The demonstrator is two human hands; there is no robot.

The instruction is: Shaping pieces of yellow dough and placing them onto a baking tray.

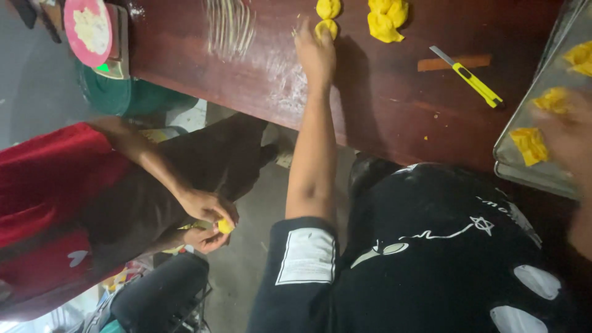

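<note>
Dark reddish-brown wood runs across the top of your view: a tabletop [382, 117] dusted with white flour streaks near its middle. Your left hand [316, 54] reaches out over it with the arm stretched long, fingers spread and loose, the fingertips touching a small yellow dough ball [326, 28]; nothing is pinched in that grip. Just beyond that ball lies a second dough ball [328, 8], and to their right a bigger yellow dough lump [386, 18]. Farther right, well apart from your hand, a yellow utility knife [472, 78] lies slanted on the wood. At the right edge sits a metal tray [515, 160] carrying yellow dough pieces [529, 145]. Your right hand [570, 132] hovers blurred over that tray, and you cannot tell how its grip stands. At the top left corner a pink plate [88, 31] sits on a scale. Left of you, another person in a red shirt [37, 179] presses a small yellow piece [225, 226] between both hands, below the table edge.
</note>
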